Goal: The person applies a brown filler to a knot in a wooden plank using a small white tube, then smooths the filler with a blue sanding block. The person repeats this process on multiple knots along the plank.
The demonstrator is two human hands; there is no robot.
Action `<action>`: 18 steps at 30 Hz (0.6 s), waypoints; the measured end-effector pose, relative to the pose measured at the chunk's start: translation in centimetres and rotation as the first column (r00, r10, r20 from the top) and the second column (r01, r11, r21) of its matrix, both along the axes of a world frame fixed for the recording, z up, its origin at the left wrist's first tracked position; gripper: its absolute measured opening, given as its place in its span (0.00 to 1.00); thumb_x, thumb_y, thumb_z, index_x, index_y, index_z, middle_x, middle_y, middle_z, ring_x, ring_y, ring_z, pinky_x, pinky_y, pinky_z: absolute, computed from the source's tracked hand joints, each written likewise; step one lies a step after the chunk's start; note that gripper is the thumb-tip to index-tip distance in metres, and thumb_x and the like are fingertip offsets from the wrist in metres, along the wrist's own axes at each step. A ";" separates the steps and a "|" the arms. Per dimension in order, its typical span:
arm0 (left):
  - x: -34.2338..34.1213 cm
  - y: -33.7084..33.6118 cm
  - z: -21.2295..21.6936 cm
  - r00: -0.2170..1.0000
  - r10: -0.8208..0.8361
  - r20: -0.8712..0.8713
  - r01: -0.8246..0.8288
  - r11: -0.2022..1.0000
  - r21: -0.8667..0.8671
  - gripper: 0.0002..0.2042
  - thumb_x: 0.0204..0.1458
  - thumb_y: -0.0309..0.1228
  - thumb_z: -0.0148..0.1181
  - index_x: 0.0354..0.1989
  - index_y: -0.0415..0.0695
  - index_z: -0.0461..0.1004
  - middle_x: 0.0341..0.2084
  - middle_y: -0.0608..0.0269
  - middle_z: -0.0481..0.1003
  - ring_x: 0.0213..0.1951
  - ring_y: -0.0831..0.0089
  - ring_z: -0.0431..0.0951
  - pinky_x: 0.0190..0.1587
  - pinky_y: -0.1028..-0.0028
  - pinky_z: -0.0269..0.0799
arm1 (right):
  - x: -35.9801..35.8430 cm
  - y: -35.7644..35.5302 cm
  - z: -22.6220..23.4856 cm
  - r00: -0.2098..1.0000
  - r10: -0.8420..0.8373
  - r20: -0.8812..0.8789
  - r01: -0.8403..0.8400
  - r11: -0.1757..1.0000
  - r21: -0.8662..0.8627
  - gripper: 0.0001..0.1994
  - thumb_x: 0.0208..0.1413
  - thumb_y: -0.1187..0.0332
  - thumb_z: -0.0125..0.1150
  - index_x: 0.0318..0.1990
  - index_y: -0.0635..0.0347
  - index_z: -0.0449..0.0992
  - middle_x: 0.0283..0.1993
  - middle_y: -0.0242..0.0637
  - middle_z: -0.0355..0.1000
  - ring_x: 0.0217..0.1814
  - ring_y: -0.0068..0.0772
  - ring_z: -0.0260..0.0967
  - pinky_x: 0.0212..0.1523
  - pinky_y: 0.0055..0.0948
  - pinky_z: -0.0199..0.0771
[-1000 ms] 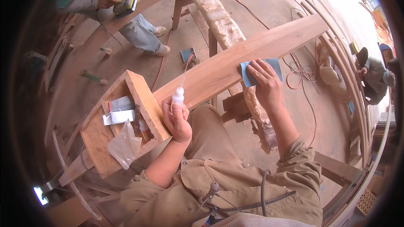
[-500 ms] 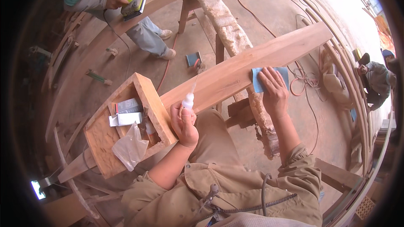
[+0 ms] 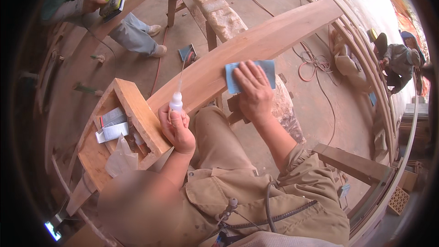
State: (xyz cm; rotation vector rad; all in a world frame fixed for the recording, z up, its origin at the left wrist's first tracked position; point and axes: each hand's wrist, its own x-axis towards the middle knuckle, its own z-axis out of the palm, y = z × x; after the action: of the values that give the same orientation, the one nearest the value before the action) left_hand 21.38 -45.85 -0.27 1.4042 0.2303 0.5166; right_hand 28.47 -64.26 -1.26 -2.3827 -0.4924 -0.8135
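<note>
My left hand (image 3: pixel 176 130) has its fingers clamped on a white bottle (image 3: pixel 176 103), nozzle upright; my right hand (image 3: pixel 254 91) presses blue sandpaper (image 3: pixel 270 69) flat on the plank (image 3: pixel 292 29), fingers spread.

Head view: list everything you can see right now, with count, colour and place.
Curved wooden beam: one, light brown, running from centre to upper right.
Sandpaper sheet: one, blue, on the beam under the right hand.
Squeeze bottle: one, white with a long thin nozzle, held upright beside the beam.
Wooden tray: one, light brown, at left, holding papers and a clear bag.
Cable: one, coiled on the floor at right.
Co-worker with a sander: one, upper left.
Seated person: one, far right.
Left hand: grips the bottle.
Right hand: pressed flat on the sandpaper.
</note>
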 end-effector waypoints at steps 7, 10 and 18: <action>0.0 0.5 0.2 1.000 0.029 0.005 -0.028 0.998 -0.062 0.15 0.61 0.44 0.48 0.39 0.42 0.64 0.22 0.73 0.61 0.20 0.88 0.54 0.20 0.87 0.49 | 3.6 -4.8 0.1 0.998 -0.051 0.021 0.052 0.997 -0.053 0.20 0.39 0.78 0.60 0.45 0.56 0.79 0.52 0.37 0.75 0.60 0.40 0.68 0.64 0.43 0.62; 0.1 0.2 -0.2 0.999 0.025 0.022 -0.024 0.999 -0.046 0.15 0.60 0.43 0.49 0.39 0.42 0.64 0.22 0.73 0.61 0.20 0.88 0.53 0.21 0.87 0.49 | 1.4 -1.2 0.0 0.997 -0.076 -0.015 0.075 0.997 -0.022 0.20 0.42 0.79 0.55 0.46 0.58 0.79 0.53 0.40 0.74 0.61 0.41 0.67 0.65 0.41 0.61; 0.2 0.4 0.5 1.000 0.018 -0.005 -0.019 0.997 -0.069 0.15 0.61 0.43 0.48 0.39 0.42 0.64 0.22 0.73 0.61 0.20 0.88 0.53 0.20 0.87 0.49 | 3.4 -3.7 0.6 0.994 -0.105 0.009 0.105 0.994 0.014 0.19 0.38 0.80 0.56 0.41 0.55 0.80 0.50 0.37 0.76 0.59 0.40 0.69 0.63 0.42 0.63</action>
State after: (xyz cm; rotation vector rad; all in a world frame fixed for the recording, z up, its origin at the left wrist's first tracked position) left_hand 21.54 -45.47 0.21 1.3370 0.2628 0.5162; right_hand 31.86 -67.98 -0.62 -2.4101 -0.3673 -0.8720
